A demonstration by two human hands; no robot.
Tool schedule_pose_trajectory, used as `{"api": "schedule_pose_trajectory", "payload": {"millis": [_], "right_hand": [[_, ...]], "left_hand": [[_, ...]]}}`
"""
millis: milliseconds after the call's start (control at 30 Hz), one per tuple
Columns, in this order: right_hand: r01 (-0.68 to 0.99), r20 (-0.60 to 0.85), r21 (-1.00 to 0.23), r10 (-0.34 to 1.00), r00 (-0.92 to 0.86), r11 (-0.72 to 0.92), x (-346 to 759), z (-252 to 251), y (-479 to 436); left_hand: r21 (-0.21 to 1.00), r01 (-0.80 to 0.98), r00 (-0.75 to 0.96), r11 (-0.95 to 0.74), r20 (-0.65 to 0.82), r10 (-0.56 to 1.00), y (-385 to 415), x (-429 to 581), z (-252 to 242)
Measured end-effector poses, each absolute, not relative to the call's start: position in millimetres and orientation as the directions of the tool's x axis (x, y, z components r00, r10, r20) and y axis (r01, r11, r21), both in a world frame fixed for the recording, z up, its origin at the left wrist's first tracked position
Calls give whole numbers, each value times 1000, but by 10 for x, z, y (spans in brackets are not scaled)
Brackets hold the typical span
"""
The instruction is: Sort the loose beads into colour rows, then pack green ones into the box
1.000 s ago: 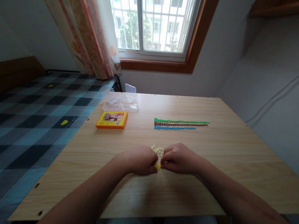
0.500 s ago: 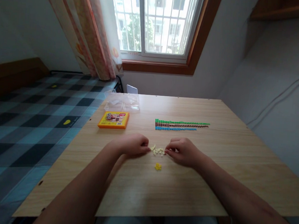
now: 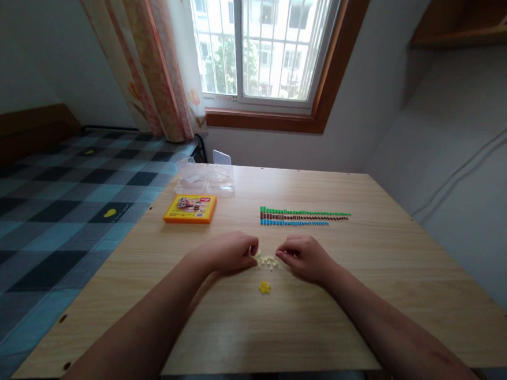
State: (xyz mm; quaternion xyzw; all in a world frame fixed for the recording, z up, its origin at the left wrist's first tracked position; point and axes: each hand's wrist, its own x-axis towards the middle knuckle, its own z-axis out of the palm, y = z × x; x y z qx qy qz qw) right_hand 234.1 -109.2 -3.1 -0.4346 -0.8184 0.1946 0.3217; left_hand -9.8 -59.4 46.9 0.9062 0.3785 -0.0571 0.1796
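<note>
A small pile of cream-coloured building pieces point(image 3: 268, 262) lies on the table between my two hands. At its left edge is my left hand point(image 3: 234, 252), thumb and forefinger curved and apart beside the outermost pieces. My right hand point(image 3: 307, 257) rests at the right edge, its fingertips pressed together; anything between them is too small to make out. Closer to me sits a little heap of yellow pieces point(image 3: 264, 287). Beyond the hands, small pieces are lined up in three rows: green point(image 3: 304, 212), brown point(image 3: 301, 217) and blue point(image 3: 292, 223).
A yellow and orange box point(image 3: 190, 209) lies at the left of the wooden table point(image 3: 334, 329). Behind it stands a clear plastic container point(image 3: 206, 178). A bed with a checked cover point(image 3: 61, 211) adjoins the table on the left.
My left thumb and forefinger have parted at the edge of the cream pile. My right fingertips stay together by the pile. The whole view has shifted slightly.
</note>
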Motion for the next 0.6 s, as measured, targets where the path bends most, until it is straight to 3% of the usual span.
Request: {"api": "schedule_pose_trajectory", "payload": {"millis": [600], "right_hand": [[578,347,-623,849,-399,527,2363,-54,-1050]], "left_hand": [[195,719,691,-667,-106,715,-469,-175,342]]}}
